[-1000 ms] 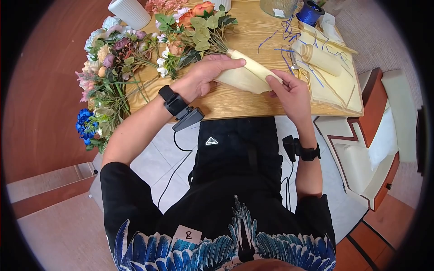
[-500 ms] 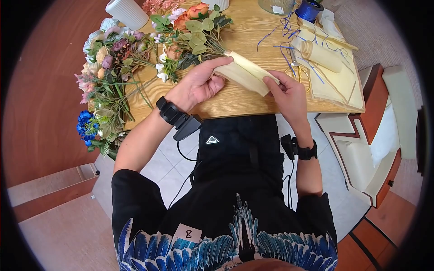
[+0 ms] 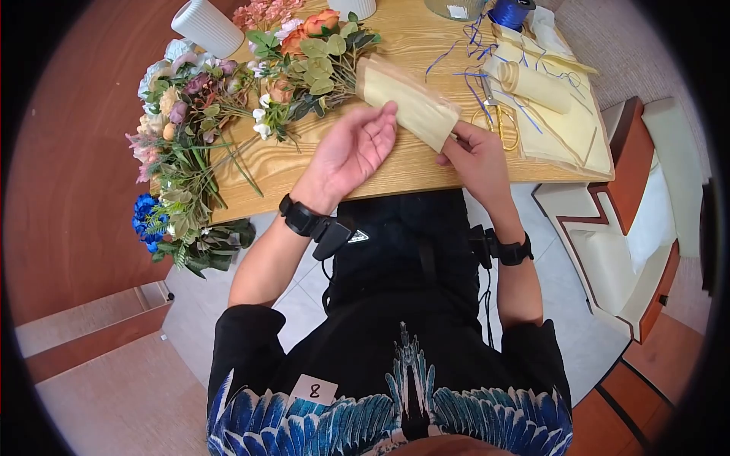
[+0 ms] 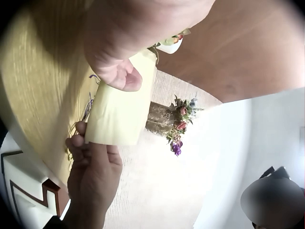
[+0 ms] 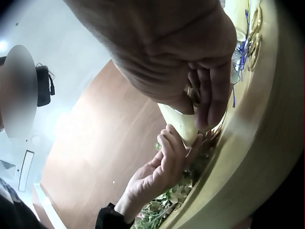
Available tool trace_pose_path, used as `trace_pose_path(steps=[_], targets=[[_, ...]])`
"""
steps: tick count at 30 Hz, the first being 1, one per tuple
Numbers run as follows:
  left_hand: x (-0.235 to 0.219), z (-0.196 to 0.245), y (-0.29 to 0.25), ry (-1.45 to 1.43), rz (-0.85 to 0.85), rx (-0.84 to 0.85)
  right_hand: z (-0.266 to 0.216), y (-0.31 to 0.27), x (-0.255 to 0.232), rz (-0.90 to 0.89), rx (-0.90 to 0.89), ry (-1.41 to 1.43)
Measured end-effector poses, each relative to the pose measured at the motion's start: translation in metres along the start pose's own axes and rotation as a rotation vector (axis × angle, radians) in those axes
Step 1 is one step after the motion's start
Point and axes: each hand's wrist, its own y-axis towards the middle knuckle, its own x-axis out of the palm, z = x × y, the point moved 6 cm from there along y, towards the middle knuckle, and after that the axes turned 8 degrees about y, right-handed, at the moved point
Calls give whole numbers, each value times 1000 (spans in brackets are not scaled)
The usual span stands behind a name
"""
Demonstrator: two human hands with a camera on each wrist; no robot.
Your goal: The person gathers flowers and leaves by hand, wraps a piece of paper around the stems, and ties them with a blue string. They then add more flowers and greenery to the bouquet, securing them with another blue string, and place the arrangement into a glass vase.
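Pale yellow wrapping paper (image 3: pixel 414 110) slants in a flat layered piece around the stem end of an orange flower bouquet (image 3: pixel 319 53); the stems are hidden. My right hand (image 3: pixel 480 163) pinches the paper's lower right end. Palm up, my left hand (image 3: pixel 356 152) lies beside the near edge, its fingertips at the paper. In the left wrist view, my left hand (image 4: pixel 126 47) reaches over the paper (image 4: pixel 119 114), and my right hand (image 4: pixel 95 179) holds its end. The right wrist view has my left hand (image 5: pixel 155 179) with loosely extended fingers by the paper (image 5: pixel 181 125).
Mixed artificial flowers (image 3: pixel 179 137) line the table's left side, with a white ribbed vase (image 3: pixel 207 29) behind. At right lie gold-handled scissors (image 3: pixel 502 125), a rolled paper (image 3: pixel 536 87), blue ribbon pieces and a blue spool (image 3: pixel 509 14). The wooden table's near edge faces my body.
The narrow rolled wrap now shows a broad flat face. My left hand has let go of its upper end and turned palm up, moving down and right; my right hand keeps its grip.
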Motion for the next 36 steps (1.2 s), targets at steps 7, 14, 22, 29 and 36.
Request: trace_pose_path(steps=[7,14,22,29,36], targets=[[-15,-3,22,219,-152,-13,-8,0,3,-30,38,83],[12,-8,14,402,89,146,-5,-4,6,-54,12,-1],[2,-6,21,494,104,177,-14,-3,-4,110,-81,278],[5,-3,21,409,23,117,6,27,-4,106,8,368],[2,2,17,214,-104,102,18,28,-4,73,57,413]])
